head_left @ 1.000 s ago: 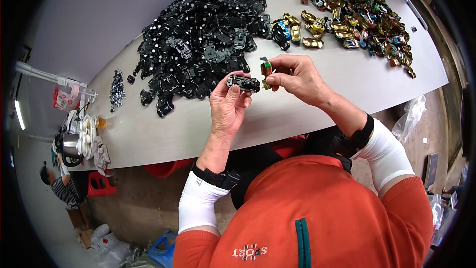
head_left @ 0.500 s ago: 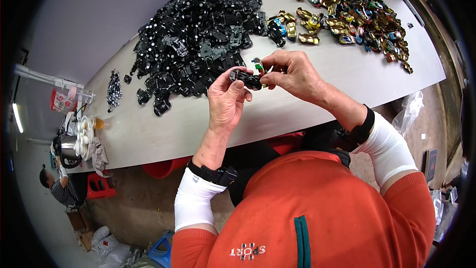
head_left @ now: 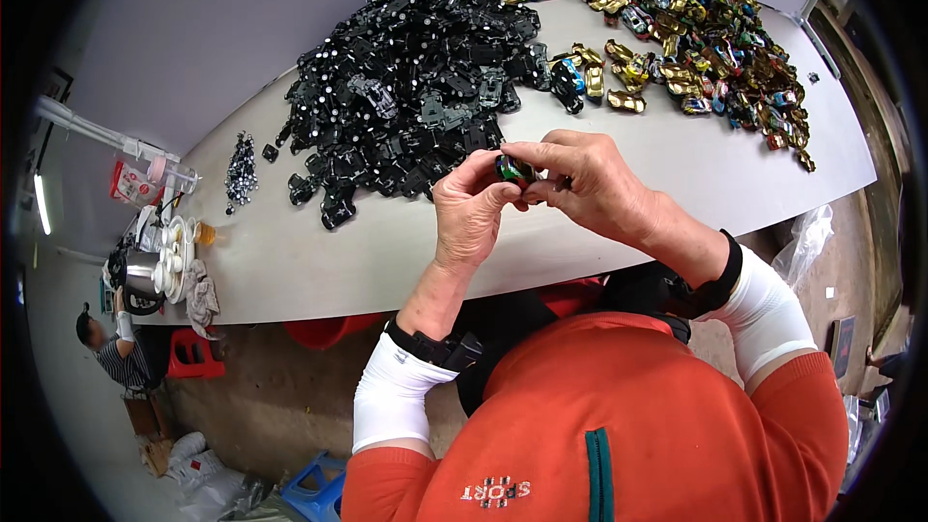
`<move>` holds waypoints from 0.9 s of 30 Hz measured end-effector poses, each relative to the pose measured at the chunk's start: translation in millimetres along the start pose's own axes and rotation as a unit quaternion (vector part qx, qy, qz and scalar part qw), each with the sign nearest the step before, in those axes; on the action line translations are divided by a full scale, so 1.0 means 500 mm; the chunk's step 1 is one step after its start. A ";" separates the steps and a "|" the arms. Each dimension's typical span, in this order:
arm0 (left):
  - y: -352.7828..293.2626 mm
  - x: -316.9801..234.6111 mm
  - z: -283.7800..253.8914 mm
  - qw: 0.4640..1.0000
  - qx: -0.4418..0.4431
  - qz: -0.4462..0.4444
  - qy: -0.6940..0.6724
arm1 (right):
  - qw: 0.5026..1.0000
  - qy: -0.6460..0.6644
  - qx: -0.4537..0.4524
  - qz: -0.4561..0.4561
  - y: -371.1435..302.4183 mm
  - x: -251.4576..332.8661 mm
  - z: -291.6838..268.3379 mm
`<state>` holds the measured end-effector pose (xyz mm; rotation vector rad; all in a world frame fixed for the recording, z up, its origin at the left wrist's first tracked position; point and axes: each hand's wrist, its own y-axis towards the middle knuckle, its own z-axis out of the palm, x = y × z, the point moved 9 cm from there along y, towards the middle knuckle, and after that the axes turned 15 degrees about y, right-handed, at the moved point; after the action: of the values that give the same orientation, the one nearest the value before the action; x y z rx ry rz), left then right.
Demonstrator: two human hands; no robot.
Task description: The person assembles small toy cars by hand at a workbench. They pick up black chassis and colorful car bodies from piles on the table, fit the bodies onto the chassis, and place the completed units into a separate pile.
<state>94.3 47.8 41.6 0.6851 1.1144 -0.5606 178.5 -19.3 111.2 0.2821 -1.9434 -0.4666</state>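
Note:
Both my hands meet over the near part of the table around a small toy car (head_left: 514,171), dark with green and other colours, mostly covered by fingers. My left hand (head_left: 472,208) pinches its left end between thumb and fingers. On the other end, my right hand (head_left: 594,184) closes with its thumb and fingertips. Beyond the hands lies a large heap of black toy car chassis (head_left: 406,87) with small wheels. Farther right is a pile of shiny gold and coloured toy car bodies (head_left: 715,48), with several loose ones (head_left: 626,101) between the two heaps.
A small pile of wheels on axles (head_left: 241,174) lies left on the grey table (head_left: 290,261). At the table's left end are a tray with white cups (head_left: 172,256), a metal kettle (head_left: 143,275) and a cloth (head_left: 201,295). A red stool (head_left: 195,353) stands near another person (head_left: 121,353).
The black chassis and the coloured body, held apart before, are now together between my fingers. My hands have closed in on each other, and the view has shifted slightly.

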 end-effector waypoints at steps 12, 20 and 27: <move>-0.003 -0.024 0.035 0.998 0.044 -0.012 0.032 | 0.989 -0.134 0.061 -0.031 0.007 0.054 0.009; 0.004 -0.059 0.034 0.996 -0.005 0.034 0.077 | 0.998 -0.005 -0.047 -0.037 0.016 0.049 -0.046; -0.015 -0.133 0.067 0.932 0.011 0.181 0.313 | 0.996 0.080 0.002 -0.027 0.003 0.023 -0.058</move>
<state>86.4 22.4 111.5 1.1039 1.5232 -0.0235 200.5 -28.3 131.7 0.3649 -1.7834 -0.4624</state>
